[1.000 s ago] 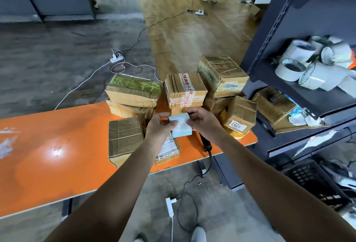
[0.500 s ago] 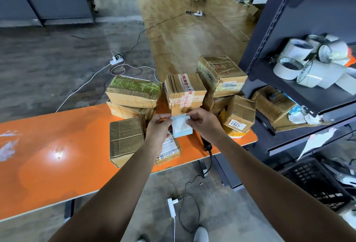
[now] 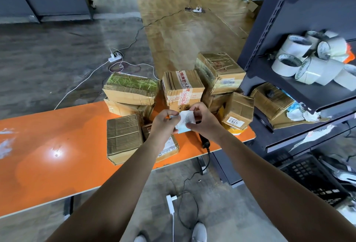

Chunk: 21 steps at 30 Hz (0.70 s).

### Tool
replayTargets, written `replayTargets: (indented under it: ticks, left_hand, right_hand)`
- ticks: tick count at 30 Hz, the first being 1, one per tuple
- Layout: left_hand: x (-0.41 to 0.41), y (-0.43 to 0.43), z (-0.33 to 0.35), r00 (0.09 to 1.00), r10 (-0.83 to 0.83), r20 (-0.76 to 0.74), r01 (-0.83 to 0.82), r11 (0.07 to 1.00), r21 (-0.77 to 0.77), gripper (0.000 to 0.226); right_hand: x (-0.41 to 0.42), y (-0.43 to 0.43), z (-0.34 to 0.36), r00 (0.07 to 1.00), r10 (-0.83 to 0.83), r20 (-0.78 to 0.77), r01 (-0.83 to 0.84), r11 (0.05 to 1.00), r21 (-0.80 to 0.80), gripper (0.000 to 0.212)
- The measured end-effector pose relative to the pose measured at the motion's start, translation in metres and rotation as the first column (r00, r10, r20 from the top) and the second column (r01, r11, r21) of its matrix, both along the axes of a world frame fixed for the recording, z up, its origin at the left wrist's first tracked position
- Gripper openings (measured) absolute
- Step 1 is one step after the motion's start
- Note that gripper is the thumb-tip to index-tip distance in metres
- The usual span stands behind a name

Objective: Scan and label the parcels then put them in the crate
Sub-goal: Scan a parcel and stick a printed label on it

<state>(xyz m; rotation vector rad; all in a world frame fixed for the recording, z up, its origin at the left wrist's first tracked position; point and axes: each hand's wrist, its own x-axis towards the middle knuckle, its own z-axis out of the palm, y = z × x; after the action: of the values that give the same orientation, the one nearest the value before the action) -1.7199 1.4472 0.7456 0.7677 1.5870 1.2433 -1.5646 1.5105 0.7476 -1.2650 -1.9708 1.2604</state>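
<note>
Both hands hold a small white label [image 3: 184, 121] above the orange table [image 3: 57, 145]. My left hand [image 3: 164, 124] pinches its left side and my right hand [image 3: 204, 119] pinches its right edge. Under my left forearm lies a flat parcel with a printed label [image 3: 169, 148], partly hidden. A taped cardboard parcel [image 3: 124, 137] lies to its left. Behind stand several stacked parcels, among them one with red tape [image 3: 182, 89] and one marked 6167 [image 3: 238, 110]. A black crate [image 3: 316, 180] sits on the floor at the lower right.
A dark metal shelf [image 3: 300, 95] on the right carries several white tape rolls [image 3: 300, 58] and a parcel [image 3: 269, 101]. A black scanner handle [image 3: 204, 141] with its cable lies at the table's front edge. Cables and a power strip [image 3: 113, 57] lie on the floor.
The white label has been peeled and turned between my hands, now crumpled with faint print showing. My hands have stayed in nearly the same place above the flat parcel.
</note>
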Motion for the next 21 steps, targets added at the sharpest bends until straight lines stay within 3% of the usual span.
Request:
replayTargets:
  ticks: [4, 8, 13, 16, 21]
  left_hand:
    - [0.003, 0.002, -0.001, 0.998, -0.053, 0.024, 0.053, 0.998, -0.016, 0.025]
    - [0.007, 0.008, 0.0, 0.997, 0.021, -0.071, -0.025, 0.998, -0.064, 0.009]
    - [0.011, 0.016, -0.005, 0.989, 0.146, 0.0, -0.143, 0.973, -0.181, 0.003]
    - [0.015, 0.02, -0.014, 0.978, 0.11, -0.18, -0.144, 0.97, -0.194, 0.003]
    - [0.019, 0.022, -0.03, 0.952, 0.121, -0.282, -0.183, 0.961, -0.207, 0.008]
  right_hand:
    - [0.006, 0.003, -0.002, 0.999, 0.039, 0.011, -0.039, 0.999, 0.0, 0.052]
    - [0.006, 0.005, -0.008, 0.998, 0.056, 0.021, -0.057, 0.998, 0.01, 0.062]
    - [0.004, 0.011, -0.018, 0.999, 0.048, 0.023, -0.048, 0.999, -0.009, 0.081]
    - [0.003, 0.017, -0.029, 0.995, 0.02, 0.1, -0.019, 1.0, -0.009, 0.084]
    - [-0.001, 0.031, -0.049, 0.975, 0.054, 0.215, -0.065, 0.997, 0.043, 0.082]
